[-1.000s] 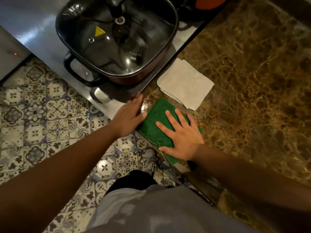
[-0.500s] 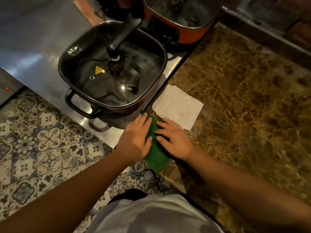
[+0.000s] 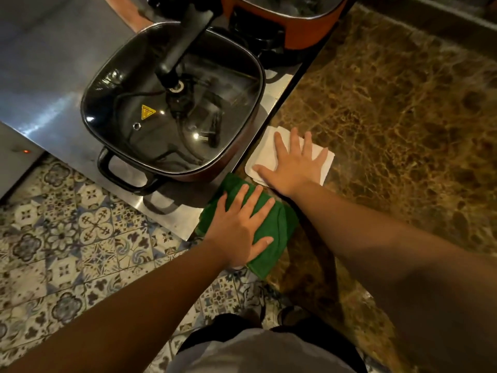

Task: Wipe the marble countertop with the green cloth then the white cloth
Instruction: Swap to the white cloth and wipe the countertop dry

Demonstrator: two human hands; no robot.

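A folded green cloth (image 3: 279,232) lies at the near left corner of the brown marble countertop (image 3: 390,109). My left hand (image 3: 239,224) rests flat on it, fingers spread. Just beyond it lies a folded white cloth (image 3: 265,154), close to the counter's left edge. My right hand (image 3: 293,162) presses flat on the white cloth, fingers spread and pointing away from me. Neither hand is curled around its cloth.
A square black pot with a glass lid (image 3: 172,109) sits on a steel surface (image 3: 40,63) left of the counter, close to both cloths. A second orange pot (image 3: 285,20) stands behind it. Patterned floor tiles (image 3: 67,238) lie below.
My right hand has left the green cloth and moved forward onto the white cloth. My left hand has moved fully onto the green cloth.
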